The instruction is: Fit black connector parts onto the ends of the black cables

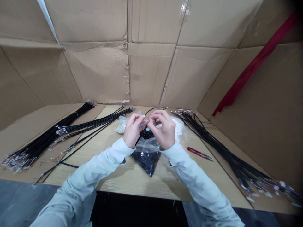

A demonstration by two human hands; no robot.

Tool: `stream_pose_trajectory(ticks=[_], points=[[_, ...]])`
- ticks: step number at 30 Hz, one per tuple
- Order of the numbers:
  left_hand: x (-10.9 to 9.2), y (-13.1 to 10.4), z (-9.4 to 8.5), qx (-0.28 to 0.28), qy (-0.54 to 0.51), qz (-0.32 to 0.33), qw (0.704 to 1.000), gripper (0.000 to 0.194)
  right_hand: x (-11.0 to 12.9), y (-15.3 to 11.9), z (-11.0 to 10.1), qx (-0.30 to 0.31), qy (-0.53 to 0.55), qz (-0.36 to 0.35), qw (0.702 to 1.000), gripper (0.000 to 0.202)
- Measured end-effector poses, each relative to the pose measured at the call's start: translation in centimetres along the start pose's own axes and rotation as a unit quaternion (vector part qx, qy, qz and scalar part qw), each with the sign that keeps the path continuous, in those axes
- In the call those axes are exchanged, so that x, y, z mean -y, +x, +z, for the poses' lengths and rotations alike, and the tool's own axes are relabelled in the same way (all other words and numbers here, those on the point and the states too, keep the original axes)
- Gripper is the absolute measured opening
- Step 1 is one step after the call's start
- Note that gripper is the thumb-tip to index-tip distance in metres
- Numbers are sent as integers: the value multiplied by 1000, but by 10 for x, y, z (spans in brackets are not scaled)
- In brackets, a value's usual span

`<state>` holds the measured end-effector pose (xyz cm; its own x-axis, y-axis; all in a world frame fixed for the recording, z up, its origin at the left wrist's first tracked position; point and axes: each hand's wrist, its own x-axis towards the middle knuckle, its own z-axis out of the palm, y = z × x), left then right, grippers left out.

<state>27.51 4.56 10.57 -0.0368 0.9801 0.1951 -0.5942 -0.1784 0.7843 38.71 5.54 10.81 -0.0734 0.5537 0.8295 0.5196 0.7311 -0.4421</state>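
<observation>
Wiring workshop — cardboard-walled workbench [118, 183], bundled black cables [219, 145], red snips [198, 153] at hand

The left arm [87, 181] comes in from the near left and the right arm [201, 183] from the near right, both in pale sleeves cuffed at the wrists [167, 146]. The left hand [133, 131] and right hand [163, 130] meet close together at the middle, backs toward the near side, fingers curled, each thumb pinching toward its index finger.
</observation>
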Motion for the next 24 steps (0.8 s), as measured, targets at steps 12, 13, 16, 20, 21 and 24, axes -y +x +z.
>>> stream_pose_trajectory(ticks=[12,13,16,20,21,24], points=[[-2,3,-3,54,-75,-105,990,8,2,16,-18,194,317,282,885,15],[-1,3,-3,59,-77,-105,990,8,2,16,-18,192,330,294,876,16],[-1,3,-4,63,-88,-101,989,7,2,15,-16,182,347,306,868,17],[-1,3,-4,57,-90,-104,989,4,1,15,-16,178,348,302,870,17],[-1,3,-3,58,-88,-104,989,5,1,16,-16,178,345,300,871,17],[-1,2,-3,61,-87,-101,989,6,1,16,-16,177,337,300,875,18]])
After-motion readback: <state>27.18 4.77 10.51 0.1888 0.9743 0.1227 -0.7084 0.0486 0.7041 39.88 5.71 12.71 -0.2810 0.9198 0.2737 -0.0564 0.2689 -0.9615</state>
